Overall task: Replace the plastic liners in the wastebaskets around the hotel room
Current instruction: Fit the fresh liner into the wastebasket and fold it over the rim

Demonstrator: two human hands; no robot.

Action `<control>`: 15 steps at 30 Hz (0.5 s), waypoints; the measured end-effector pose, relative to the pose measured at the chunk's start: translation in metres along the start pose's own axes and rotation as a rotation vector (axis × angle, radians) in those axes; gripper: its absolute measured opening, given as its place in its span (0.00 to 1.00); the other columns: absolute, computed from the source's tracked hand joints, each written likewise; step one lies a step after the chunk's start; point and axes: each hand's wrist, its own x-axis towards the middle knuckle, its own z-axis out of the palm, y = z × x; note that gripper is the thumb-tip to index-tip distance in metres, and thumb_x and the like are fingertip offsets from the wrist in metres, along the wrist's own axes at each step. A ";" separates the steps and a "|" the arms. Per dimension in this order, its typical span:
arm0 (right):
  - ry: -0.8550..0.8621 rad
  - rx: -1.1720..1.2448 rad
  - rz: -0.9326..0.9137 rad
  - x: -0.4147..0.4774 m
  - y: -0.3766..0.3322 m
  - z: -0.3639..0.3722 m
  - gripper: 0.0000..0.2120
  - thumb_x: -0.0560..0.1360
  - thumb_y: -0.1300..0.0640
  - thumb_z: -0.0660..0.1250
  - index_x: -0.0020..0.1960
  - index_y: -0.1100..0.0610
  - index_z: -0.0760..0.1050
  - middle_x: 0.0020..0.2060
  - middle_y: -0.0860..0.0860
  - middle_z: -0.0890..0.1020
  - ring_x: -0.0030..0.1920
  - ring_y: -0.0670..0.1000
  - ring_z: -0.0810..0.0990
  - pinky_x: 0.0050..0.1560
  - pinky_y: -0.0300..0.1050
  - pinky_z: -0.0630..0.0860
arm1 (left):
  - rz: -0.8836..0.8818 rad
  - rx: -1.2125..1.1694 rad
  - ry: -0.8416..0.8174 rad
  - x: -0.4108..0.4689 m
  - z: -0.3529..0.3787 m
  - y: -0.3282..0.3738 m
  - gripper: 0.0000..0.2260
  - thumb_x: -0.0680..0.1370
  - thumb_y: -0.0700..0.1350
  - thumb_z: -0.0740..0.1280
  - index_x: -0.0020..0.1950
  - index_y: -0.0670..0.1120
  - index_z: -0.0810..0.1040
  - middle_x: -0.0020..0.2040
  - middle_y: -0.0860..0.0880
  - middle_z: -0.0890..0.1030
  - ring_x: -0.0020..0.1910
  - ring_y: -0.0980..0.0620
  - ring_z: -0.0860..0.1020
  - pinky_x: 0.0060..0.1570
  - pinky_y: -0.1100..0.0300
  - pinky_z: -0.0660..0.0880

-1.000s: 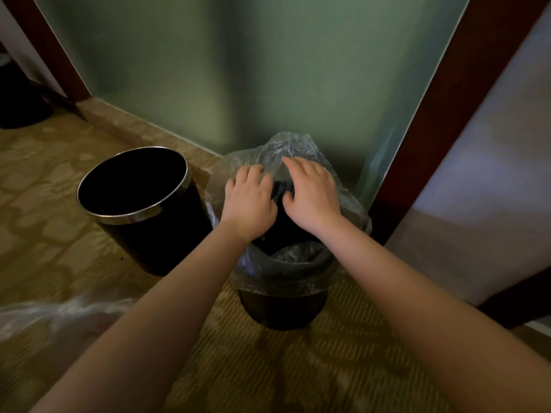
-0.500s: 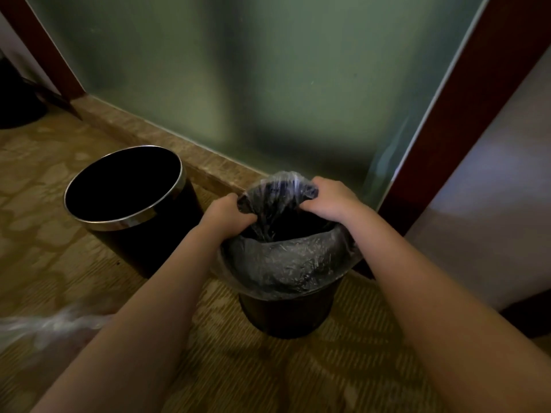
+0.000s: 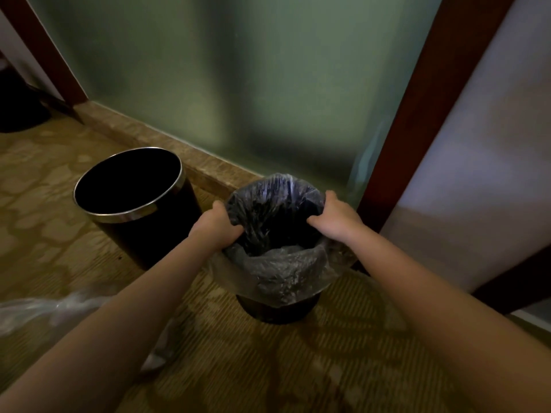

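We are looking down at the tan patterned carpet floor (image 3: 268,368). A round black wastebasket with a shiny silver rim (image 3: 119,217) is sitting bare on it. Just beside it, a second black wastebasket (image 3: 277,311) is wearing a thin clear plastic liner (image 3: 280,272). Our hands, left hand (image 3: 217,225) and right hand (image 3: 337,222), are gripping the liner's top edge with curled fingers.

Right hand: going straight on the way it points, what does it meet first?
Likely the liner, at its raised far edge: the right hand points up-left across the mouth of the wastebasket. Depth is unclear.
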 end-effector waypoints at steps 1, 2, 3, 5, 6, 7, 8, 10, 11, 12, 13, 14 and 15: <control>0.076 -0.060 -0.060 -0.004 -0.001 -0.001 0.33 0.77 0.48 0.66 0.75 0.57 0.56 0.60 0.55 0.75 0.60 0.57 0.76 0.51 0.51 0.75 | 0.038 0.047 0.055 -0.005 0.000 0.000 0.26 0.75 0.55 0.68 0.65 0.41 0.64 0.61 0.40 0.73 0.59 0.40 0.73 0.52 0.48 0.75; 0.163 -0.105 -0.154 -0.009 -0.002 -0.002 0.32 0.77 0.47 0.65 0.75 0.56 0.57 0.66 0.55 0.72 0.66 0.57 0.71 0.59 0.53 0.73 | 0.113 0.108 0.145 -0.010 -0.001 0.000 0.27 0.75 0.56 0.67 0.67 0.42 0.64 0.64 0.41 0.70 0.63 0.39 0.70 0.57 0.45 0.73; 0.235 -0.109 -0.272 -0.016 -0.005 -0.003 0.30 0.78 0.47 0.65 0.74 0.56 0.61 0.68 0.54 0.72 0.69 0.56 0.69 0.63 0.54 0.72 | 0.233 0.148 0.250 -0.016 -0.003 0.000 0.27 0.76 0.56 0.66 0.68 0.42 0.64 0.67 0.42 0.69 0.66 0.40 0.67 0.61 0.44 0.70; 0.229 -0.054 -0.492 -0.030 -0.009 -0.009 0.21 0.79 0.47 0.64 0.69 0.53 0.70 0.64 0.50 0.77 0.65 0.53 0.74 0.62 0.54 0.73 | 0.546 0.103 0.347 -0.029 -0.010 0.003 0.23 0.77 0.56 0.63 0.66 0.42 0.71 0.63 0.43 0.73 0.65 0.42 0.69 0.62 0.45 0.70; 0.156 -0.038 -0.565 -0.038 -0.009 -0.010 0.17 0.79 0.47 0.63 0.65 0.52 0.74 0.59 0.48 0.80 0.59 0.51 0.78 0.58 0.53 0.75 | 0.663 0.031 0.289 -0.037 -0.014 0.004 0.20 0.76 0.55 0.61 0.61 0.43 0.75 0.58 0.44 0.77 0.60 0.44 0.74 0.58 0.46 0.72; 0.068 -0.042 -0.611 -0.045 -0.006 -0.009 0.14 0.79 0.47 0.62 0.61 0.51 0.77 0.53 0.46 0.83 0.53 0.49 0.80 0.54 0.52 0.77 | 0.729 -0.036 0.184 -0.045 -0.016 0.004 0.18 0.76 0.55 0.60 0.56 0.44 0.78 0.51 0.46 0.80 0.52 0.46 0.77 0.53 0.48 0.75; -0.009 -0.052 -0.641 -0.052 -0.002 -0.007 0.13 0.79 0.46 0.62 0.57 0.50 0.80 0.48 0.45 0.84 0.48 0.47 0.81 0.51 0.52 0.78 | 0.756 -0.063 0.074 -0.054 -0.015 0.002 0.17 0.77 0.56 0.60 0.52 0.45 0.79 0.45 0.49 0.80 0.46 0.49 0.78 0.49 0.49 0.76; -0.078 -0.053 -0.704 -0.067 0.008 -0.002 0.14 0.78 0.44 0.60 0.50 0.50 0.81 0.41 0.45 0.83 0.42 0.44 0.81 0.46 0.51 0.79 | 0.830 -0.014 0.002 -0.070 -0.007 -0.003 0.17 0.77 0.58 0.59 0.46 0.47 0.80 0.39 0.53 0.78 0.39 0.54 0.77 0.43 0.51 0.76; -0.065 -0.050 -0.756 -0.073 0.013 0.001 0.15 0.77 0.44 0.59 0.47 0.51 0.81 0.39 0.45 0.82 0.40 0.43 0.80 0.44 0.50 0.79 | 0.904 0.022 0.037 -0.077 -0.003 -0.006 0.18 0.77 0.58 0.58 0.43 0.47 0.79 0.37 0.54 0.77 0.37 0.54 0.76 0.40 0.53 0.76; -0.023 -0.056 -0.819 -0.078 0.019 0.004 0.15 0.77 0.44 0.59 0.44 0.52 0.80 0.38 0.44 0.81 0.39 0.43 0.79 0.43 0.48 0.78 | 0.977 0.054 0.088 -0.084 0.001 -0.009 0.17 0.77 0.58 0.58 0.40 0.47 0.78 0.37 0.53 0.76 0.37 0.54 0.75 0.38 0.54 0.75; 0.038 -0.068 -0.885 -0.083 0.025 0.007 0.14 0.77 0.45 0.60 0.43 0.52 0.79 0.38 0.45 0.79 0.40 0.44 0.78 0.42 0.46 0.77 | 1.042 0.074 0.148 -0.090 0.005 -0.013 0.16 0.76 0.56 0.60 0.38 0.46 0.76 0.37 0.52 0.75 0.37 0.54 0.74 0.36 0.56 0.74; 0.104 -0.081 -0.941 -0.087 0.032 0.011 0.12 0.76 0.47 0.62 0.42 0.53 0.78 0.38 0.46 0.78 0.40 0.45 0.76 0.41 0.44 0.76 | 1.088 0.084 0.187 -0.093 0.010 -0.017 0.14 0.76 0.54 0.61 0.37 0.46 0.75 0.37 0.51 0.74 0.37 0.53 0.74 0.35 0.58 0.73; 0.163 -0.102 -0.991 -0.090 0.037 0.015 0.10 0.76 0.49 0.64 0.42 0.54 0.78 0.39 0.47 0.77 0.41 0.47 0.75 0.41 0.42 0.74 | 1.131 0.100 0.218 -0.095 0.014 -0.021 0.12 0.76 0.52 0.63 0.37 0.45 0.74 0.37 0.50 0.73 0.37 0.52 0.73 0.34 0.59 0.72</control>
